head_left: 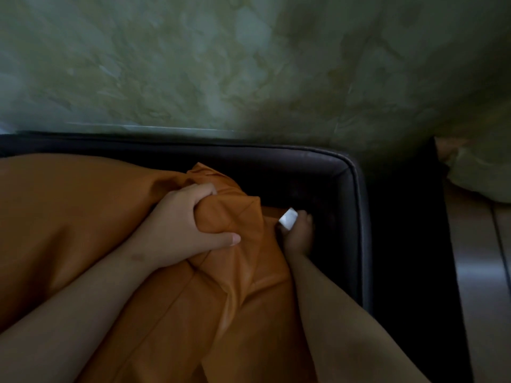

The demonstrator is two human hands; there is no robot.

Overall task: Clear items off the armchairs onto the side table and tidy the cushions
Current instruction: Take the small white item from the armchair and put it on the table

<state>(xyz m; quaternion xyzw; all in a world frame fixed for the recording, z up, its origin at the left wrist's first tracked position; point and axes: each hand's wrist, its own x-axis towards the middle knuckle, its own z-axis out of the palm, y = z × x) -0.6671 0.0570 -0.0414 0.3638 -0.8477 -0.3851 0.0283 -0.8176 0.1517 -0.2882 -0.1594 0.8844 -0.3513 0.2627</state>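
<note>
Right now left hand [190, 225] clenches a bunched corner of the orange cushion [69, 217], lying in the dark armchair [354, 217] corner; right hand [298, 236] wedged beside it at a white tag [288, 219], grip unclear.

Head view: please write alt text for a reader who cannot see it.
A person's left hand grips a bunched corner of an orange cushion in a dark armchair. The right hand reaches down between the cushion and the armchair's side, by a small white tag; whether it holds the tag is unclear. A mottled green wall rises behind.
</note>
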